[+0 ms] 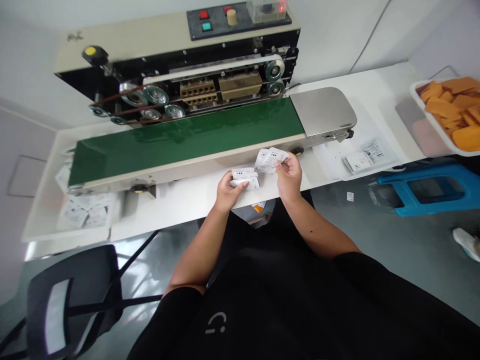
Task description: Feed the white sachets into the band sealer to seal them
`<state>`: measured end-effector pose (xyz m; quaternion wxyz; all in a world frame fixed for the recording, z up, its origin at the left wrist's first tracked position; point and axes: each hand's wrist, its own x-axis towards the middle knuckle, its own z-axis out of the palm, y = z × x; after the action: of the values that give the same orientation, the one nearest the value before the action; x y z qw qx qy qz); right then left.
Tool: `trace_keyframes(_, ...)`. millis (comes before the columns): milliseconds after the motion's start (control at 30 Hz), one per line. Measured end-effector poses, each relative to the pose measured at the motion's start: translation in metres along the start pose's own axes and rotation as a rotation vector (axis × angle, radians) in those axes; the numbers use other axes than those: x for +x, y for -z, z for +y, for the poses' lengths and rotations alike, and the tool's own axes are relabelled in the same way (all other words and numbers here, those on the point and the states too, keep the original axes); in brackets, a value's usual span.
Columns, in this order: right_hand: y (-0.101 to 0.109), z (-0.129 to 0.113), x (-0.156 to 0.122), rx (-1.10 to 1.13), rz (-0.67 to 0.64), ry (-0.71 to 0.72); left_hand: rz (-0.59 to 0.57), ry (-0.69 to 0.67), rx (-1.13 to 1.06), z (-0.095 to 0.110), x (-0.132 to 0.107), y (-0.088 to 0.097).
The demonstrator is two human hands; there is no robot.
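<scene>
In my left hand [226,193] is a small stack of white printed packets [245,179], gripped between thumb and fingers. My right hand [290,175] pinches a few more white packets [270,159], fanned slightly apart. Both hands are close together over the front edge of the white table [176,204]. Just beyond them runs the green conveyor belt [187,137] of a band sealing machine [172,60]. The fingers behind each stack are partly hidden.
Left of the belt, a white tray [28,220] holds many packets. At right, another tray [390,162] has stacked packets, near a basket [416,95] of orange pieces. A blue stool [408,205] and a black chair [80,280] stand on the floor.
</scene>
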<state>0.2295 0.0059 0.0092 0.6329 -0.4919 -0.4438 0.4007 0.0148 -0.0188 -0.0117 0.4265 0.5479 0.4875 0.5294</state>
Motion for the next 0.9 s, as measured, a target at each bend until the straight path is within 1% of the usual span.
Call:
trace_keyframes(100,-0.004,-0.005,-0.009,0.037,-0.143,-0.059,-0.072,-0.111,0.030,0.002,0.002,0.002)
trace_keyframes(133,-0.006,-0.008,-0.011,0.047,-0.198,-0.086,-0.097,-0.124,0.028,0.002,0.002,0.002)
trace_keyframes(200,-0.009,-0.013,-0.015,0.065,-0.283,-0.130,-0.136,-0.073,0.006,0.001,0.002,0.003)
trace_keyframes(233,-0.010,-0.016,-0.015,0.074,-0.295,-0.139,-0.148,-0.026,-0.002,0.000,0.001,0.003)
trace_keyframes(267,-0.010,-0.018,-0.015,0.082,-0.284,-0.141,-0.149,0.015,-0.007,-0.002,0.000,0.003)
trace_keyframes(333,-0.007,-0.023,-0.012,0.090,-0.212,-0.118,-0.137,0.062,-0.008,-0.004,-0.001,0.003)
trace_keyframes(433,0.006,-0.041,0.001,0.066,-0.090,-0.061,-0.106,0.073,-0.020,-0.004,-0.002,0.003)
trace_keyframes(500,0.017,-0.063,0.021,0.013,-0.063,-0.036,-0.093,0.079,-0.033,-0.002,-0.002,0.002)
trace_keyframes(567,0.026,-0.091,0.051,-0.050,-0.077,-0.036,-0.088,0.082,-0.042,0.001,-0.002,0.001)
trace_keyframes(633,0.033,-0.116,0.089,-0.101,-0.103,-0.083,-0.087,0.077,-0.040,0.003,-0.002,0.001)
trace_keyframes(700,0.038,-0.131,0.128,-0.183,-0.119,-0.177,-0.086,0.067,-0.036,0.004,-0.001,0.000)
trace_keyframes(767,0.040,-0.134,0.163,-0.269,-0.139,-0.240,-0.087,0.058,-0.037,0.006,-0.001,0.000)
trace_keyframes(800,0.040,-0.131,0.178,-0.298,-0.160,-0.245,-0.087,0.054,-0.041,0.006,-0.001,0.000)
trace_keyframes(900,0.031,-0.119,0.206,-0.308,-0.259,-0.195,-0.091,0.046,-0.049,0.006,-0.002,-0.001)
